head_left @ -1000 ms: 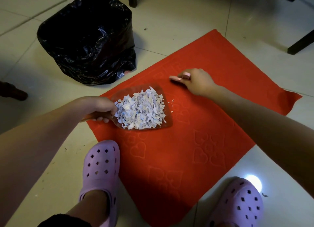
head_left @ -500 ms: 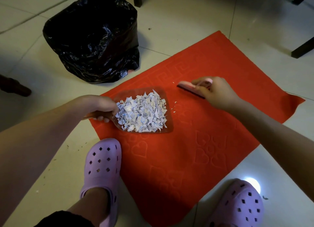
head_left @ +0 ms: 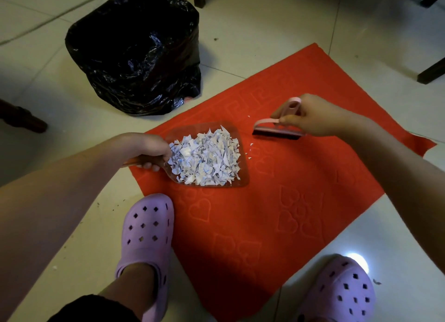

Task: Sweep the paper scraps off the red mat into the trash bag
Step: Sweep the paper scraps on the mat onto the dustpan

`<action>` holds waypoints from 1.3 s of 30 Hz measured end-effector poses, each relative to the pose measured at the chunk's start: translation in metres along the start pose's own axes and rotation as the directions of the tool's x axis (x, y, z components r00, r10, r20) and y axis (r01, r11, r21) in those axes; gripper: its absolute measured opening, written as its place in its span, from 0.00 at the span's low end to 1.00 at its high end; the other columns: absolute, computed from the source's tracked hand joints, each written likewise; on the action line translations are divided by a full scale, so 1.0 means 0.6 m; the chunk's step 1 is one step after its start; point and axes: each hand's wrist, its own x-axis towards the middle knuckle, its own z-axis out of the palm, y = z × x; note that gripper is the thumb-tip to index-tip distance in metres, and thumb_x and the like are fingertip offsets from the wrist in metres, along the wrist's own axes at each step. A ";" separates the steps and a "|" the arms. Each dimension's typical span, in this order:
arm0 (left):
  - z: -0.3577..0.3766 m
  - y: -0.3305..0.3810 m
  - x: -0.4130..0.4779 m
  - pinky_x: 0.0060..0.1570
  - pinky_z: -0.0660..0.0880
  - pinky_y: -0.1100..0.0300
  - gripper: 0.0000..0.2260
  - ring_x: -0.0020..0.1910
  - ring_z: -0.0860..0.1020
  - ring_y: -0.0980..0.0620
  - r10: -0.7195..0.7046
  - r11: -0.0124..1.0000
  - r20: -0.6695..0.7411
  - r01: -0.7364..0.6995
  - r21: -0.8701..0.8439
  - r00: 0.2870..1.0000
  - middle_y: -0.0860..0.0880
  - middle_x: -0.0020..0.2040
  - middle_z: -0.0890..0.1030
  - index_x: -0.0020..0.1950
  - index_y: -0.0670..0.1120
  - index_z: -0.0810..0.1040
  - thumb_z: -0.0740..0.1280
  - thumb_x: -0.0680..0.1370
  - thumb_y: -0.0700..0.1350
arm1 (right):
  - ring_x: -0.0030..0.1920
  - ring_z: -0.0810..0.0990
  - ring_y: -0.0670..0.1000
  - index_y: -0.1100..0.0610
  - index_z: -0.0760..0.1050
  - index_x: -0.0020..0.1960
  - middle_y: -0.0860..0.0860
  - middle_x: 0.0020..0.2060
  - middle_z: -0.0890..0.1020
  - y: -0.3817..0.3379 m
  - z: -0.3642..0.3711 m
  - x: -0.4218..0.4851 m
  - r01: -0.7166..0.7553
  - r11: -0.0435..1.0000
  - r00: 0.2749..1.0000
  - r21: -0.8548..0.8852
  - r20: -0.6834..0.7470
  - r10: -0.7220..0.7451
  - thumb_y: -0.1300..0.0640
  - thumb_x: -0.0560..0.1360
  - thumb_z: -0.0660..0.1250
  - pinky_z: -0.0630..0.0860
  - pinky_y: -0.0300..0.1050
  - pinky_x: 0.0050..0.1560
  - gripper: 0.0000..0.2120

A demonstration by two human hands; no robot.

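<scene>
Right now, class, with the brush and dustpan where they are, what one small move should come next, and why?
Probably a short stroke of the brush toward the dustpan. The right hand holds it just beside the pan's open edge, and a few stray scraps lie on the red mat between them. The left hand grips the pan's handle; the pan holds a paper heap.

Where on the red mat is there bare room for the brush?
Bare: the near half of the red mat between the purple clogs, and its far corner beyond the right hand. Crowded: between the dustpan and the brush, where loose scraps lie.
</scene>
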 end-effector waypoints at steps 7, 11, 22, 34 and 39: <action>0.001 0.004 -0.003 0.24 0.62 0.64 0.09 0.17 0.66 0.53 0.000 1.000 0.000 0.000 0.001 1.000 0.46 0.24 0.77 0.43 0.37 0.75 0.59 0.76 0.41 | 0.55 0.78 0.58 0.53 0.79 0.57 0.56 0.54 0.82 0.003 0.024 0.065 -0.098 0.995 0.955 -0.005 -0.282 0.093 0.55 0.77 0.63 0.75 0.54 0.56 0.11; 0.002 0.007 -0.002 0.26 0.63 0.64 0.09 0.18 0.66 0.53 -0.003 1.000 -0.011 0.003 0.016 1.000 0.45 0.24 0.77 0.42 0.37 0.75 0.59 0.77 0.41 | 0.52 0.79 0.55 0.56 0.79 0.57 0.53 0.52 0.82 -0.011 0.044 0.086 -0.084 0.996 0.990 -0.027 -0.114 0.080 0.55 0.77 0.64 0.75 0.48 0.51 0.11; 0.005 0.004 -0.004 0.26 0.61 0.64 0.09 0.17 0.66 0.53 0.007 1.000 -0.009 -0.007 -0.016 1.000 0.46 0.24 0.76 0.41 0.38 0.75 0.59 0.76 0.40 | 0.56 0.78 0.50 0.58 0.79 0.58 0.51 0.55 0.81 0.012 0.023 -0.014 0.003 0.999 0.998 0.045 -0.069 0.000 0.61 0.77 0.64 0.73 0.46 0.58 0.11; 0.005 0.003 -0.005 0.24 0.61 0.65 0.09 0.17 0.66 0.53 0.010 1.000 -0.011 -0.011 -0.014 1.000 0.46 0.25 0.76 0.43 0.38 0.75 0.59 0.77 0.41 | 0.40 0.80 0.61 0.61 0.78 0.54 0.60 0.41 0.83 -0.020 0.148 -0.029 -0.087 0.996 0.924 0.000 -0.374 0.080 0.56 0.79 0.59 0.74 0.49 0.40 0.13; 0.006 0.004 -0.007 0.24 0.61 0.64 0.09 0.17 0.65 0.53 0.013 1.000 -0.010 -0.013 -0.020 1.000 0.46 0.25 0.76 0.42 0.38 0.75 0.59 0.77 0.41 | 0.34 0.80 0.58 0.54 0.79 0.59 0.60 0.38 0.84 -0.038 0.151 -0.055 -0.014 0.984 0.876 0.179 -0.473 0.098 0.58 0.78 0.61 0.75 0.50 0.38 0.13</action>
